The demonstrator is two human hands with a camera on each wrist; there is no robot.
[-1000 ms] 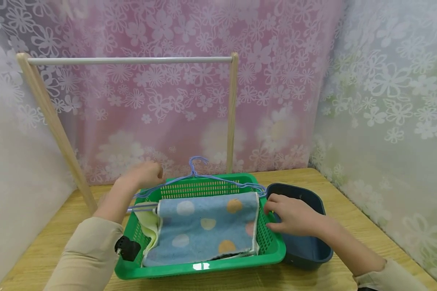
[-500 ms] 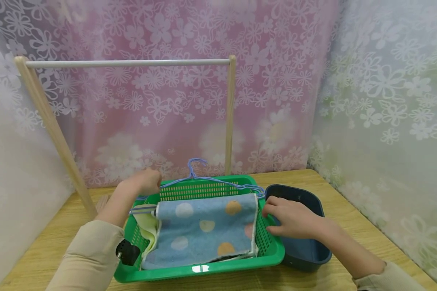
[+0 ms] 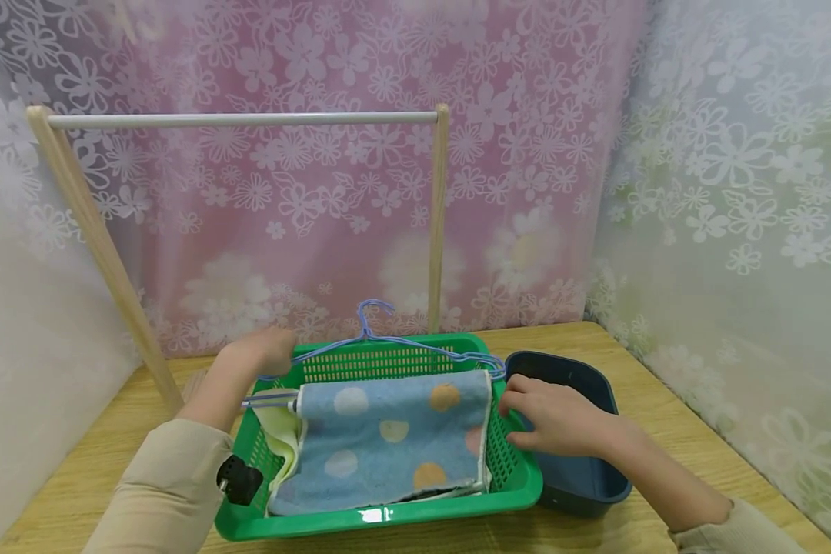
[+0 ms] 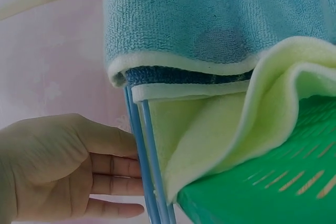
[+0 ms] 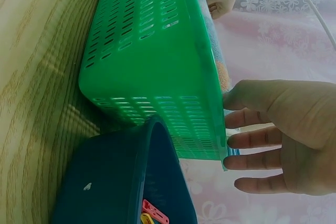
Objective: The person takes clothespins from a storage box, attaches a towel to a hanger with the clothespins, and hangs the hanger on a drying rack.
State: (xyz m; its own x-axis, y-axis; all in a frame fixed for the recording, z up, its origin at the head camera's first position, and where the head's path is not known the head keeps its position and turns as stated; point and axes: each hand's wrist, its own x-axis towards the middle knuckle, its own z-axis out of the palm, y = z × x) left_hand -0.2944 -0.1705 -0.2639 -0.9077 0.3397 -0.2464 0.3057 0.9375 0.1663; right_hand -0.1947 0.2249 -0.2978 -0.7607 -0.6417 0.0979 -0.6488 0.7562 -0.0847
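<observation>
In the head view a blue towel [image 3: 381, 438] with white, orange and pink dots lies folded over the lower bar of a lavender wire hanger [image 3: 365, 332]. Both rest in a green basket [image 3: 388, 515], the hook standing up at the back. Under the left end of the blue towel a pale yellow towel [image 3: 282, 435] shows. My left hand [image 3: 263, 352] is at the hanger's left end; in the left wrist view its fairly straight fingers reach up to the hanger wires [image 4: 140, 166]. My right hand [image 3: 557, 415] holds relaxed, spread fingers right at the basket's right rim.
A dark blue bin [image 3: 589, 485] stands against the basket's right side, with pink and yellow clothespins [image 5: 155, 212] inside. Behind the basket rises a wooden rack with a white rail [image 3: 249, 119]. Floral curtains [image 3: 332, 215] enclose the wood-grain table [image 3: 69, 469].
My left hand has shifted slightly left and down along the hanger. The view has tilted a little; the right hand, towels and hanger stay nearly in place.
</observation>
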